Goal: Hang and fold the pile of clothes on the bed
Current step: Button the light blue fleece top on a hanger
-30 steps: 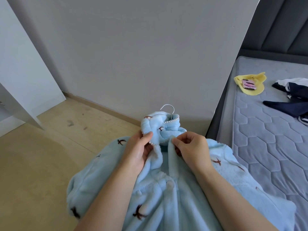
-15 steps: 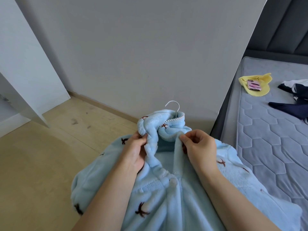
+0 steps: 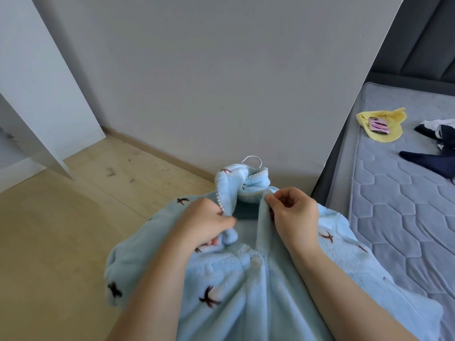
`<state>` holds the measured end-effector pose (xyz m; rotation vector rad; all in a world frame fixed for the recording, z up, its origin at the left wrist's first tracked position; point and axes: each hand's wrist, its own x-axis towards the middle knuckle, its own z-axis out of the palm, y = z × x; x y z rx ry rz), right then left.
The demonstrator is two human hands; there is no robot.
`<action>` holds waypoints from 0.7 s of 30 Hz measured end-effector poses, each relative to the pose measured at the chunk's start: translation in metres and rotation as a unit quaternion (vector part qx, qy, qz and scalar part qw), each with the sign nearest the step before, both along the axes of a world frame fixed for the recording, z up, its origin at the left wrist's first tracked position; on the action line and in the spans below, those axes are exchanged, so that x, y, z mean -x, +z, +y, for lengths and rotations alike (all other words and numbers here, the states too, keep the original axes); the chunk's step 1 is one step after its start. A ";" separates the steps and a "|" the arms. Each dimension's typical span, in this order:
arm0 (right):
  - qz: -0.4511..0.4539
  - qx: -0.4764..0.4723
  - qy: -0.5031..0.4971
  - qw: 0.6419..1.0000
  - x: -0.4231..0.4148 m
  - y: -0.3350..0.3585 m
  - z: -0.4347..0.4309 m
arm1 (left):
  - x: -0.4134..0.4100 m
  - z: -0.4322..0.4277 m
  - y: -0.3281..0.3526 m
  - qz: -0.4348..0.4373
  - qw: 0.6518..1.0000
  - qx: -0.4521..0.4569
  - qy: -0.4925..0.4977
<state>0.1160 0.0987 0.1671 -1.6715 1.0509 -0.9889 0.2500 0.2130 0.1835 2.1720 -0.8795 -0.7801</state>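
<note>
Two hands grip the open neck of a pale blue fleece top (image 3: 246, 291) on a hanger, held in front of the person over the wooden floor (image 3: 73, 217), just left of the bed (image 3: 406, 217).

The left hand (image 3: 206, 222) is curled round the left front edge under the bead-trimmed collar, and the right hand (image 3: 295, 215) pinches the right front edge between thumb and forefinger, the two edges held apart above a fastened button (image 3: 256, 260). The white hook of the hanger (image 3: 252, 159) rises from the collar at the far side, against the grey wall (image 3: 197, 82). On the bed's quilted grey mattress at far right lie a yellow cloth (image 3: 391, 134) with a small pink item (image 3: 379, 125) on it and, just to its right, navy clothes (image 3: 435, 158), well apart from the top.
</note>
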 end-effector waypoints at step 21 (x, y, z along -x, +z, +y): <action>0.117 -0.011 0.071 0.990 0.002 0.003 0.001 | 0.029 -0.034 -0.028 -0.025 0.983 0.178 0.047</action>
